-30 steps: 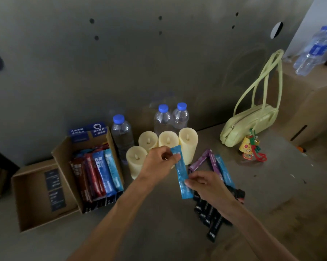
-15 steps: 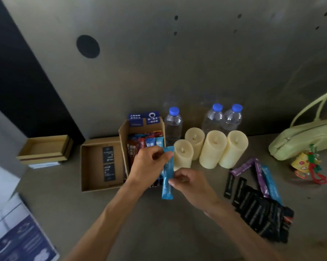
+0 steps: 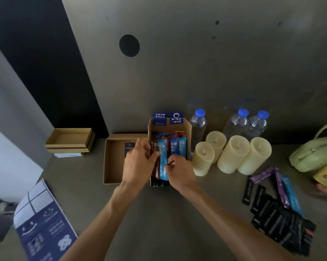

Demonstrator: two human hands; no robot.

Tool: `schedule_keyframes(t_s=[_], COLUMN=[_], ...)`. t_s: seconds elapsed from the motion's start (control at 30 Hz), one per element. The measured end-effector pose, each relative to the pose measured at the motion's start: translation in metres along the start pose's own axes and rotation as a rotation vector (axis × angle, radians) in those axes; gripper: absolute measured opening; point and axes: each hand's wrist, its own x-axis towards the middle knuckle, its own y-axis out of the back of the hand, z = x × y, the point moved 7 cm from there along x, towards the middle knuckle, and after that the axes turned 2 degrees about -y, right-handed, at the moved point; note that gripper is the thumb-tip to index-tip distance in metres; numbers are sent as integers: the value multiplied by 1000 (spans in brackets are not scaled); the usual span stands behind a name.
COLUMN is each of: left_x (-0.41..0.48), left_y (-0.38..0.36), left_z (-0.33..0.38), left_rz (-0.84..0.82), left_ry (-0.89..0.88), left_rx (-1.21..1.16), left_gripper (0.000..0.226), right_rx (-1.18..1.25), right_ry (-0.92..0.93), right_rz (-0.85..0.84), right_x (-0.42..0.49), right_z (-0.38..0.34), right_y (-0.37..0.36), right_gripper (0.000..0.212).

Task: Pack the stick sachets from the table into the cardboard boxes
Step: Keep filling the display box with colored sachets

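Observation:
A light blue stick sachet [image 3: 163, 159] lies lengthwise over the sachets standing in the open cardboard box [image 3: 187, 127]. My left hand [image 3: 139, 164] pinches its left edge and my right hand [image 3: 179, 172] pinches its lower right part. The box holds several red, dark and blue sachets. A second cardboard box [image 3: 110, 159] stands just left of it with only two dark cards inside. A pile of black sachets [image 3: 279, 219] with purple and blue ones lies on the table at the right.
Several cream candles [image 3: 232, 154] and three water bottles [image 3: 197, 125] stand right of the box. A pale green handbag [image 3: 313, 153] lies far right. A small brown tray [image 3: 70, 140] sits at the left, a blue leaflet [image 3: 44, 230] at the lower left.
Both hands have carried the light blue sachet leftward from in front of the candles to over the filled box. The view has swung left.

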Motion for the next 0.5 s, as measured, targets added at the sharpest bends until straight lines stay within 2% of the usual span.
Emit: schedule_keyframes(t_s=[0.17, 0.37, 0.5], left_x=[2, 10, 13], left_y=[-11, -19, -24], left_z=[-6, -13, -14], left_rz=[-25, -8, -18], left_ry=[38, 130, 153], left_rx=[23, 95, 100], left_gripper=[28, 51, 51], right_rx=[-85, -151, -219], right_ry=[-5, 54, 100], right_rz=[-4, 9, -12], right_x=[3, 6, 5], right_z=[-2, -5, -8], right_y=[-1, 0, -2], right_gripper=[14, 21, 21])
